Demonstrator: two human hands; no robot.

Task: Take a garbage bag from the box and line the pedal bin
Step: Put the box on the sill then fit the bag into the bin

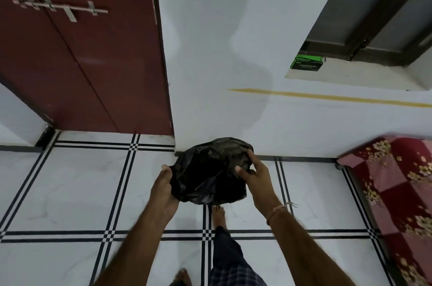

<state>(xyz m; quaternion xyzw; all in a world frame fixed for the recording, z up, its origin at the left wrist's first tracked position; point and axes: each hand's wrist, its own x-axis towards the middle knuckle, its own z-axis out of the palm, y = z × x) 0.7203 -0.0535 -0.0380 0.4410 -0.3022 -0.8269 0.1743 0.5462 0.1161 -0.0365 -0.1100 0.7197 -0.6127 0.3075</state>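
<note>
Our fingers were wrapped on the black garbage bag (208, 172) from both sides: the left hand (164, 188) cupped the bag's left edge with its thumb lying along the plastic, and the right hand (253, 174) gripped the upper right part, thumb pressed on the near face and fingers curled over the far side. The bag hung between the two hands as a crumpled, rounded bundle above the tiled floor (70, 192), a little ahead of our bare foot (219, 214), with no clear long axis that we could make out and its mouth not plainly showing. Both hands sat about equally close to it, each already in contact. The pedal bin was not in view, so we could not tell which way it lay from the bag. Farther right and up, the green box (307, 62) rested on the window ledge (350, 75), well apart from our hands. We judged the bag taken and the opening of it yet to come.
</note>
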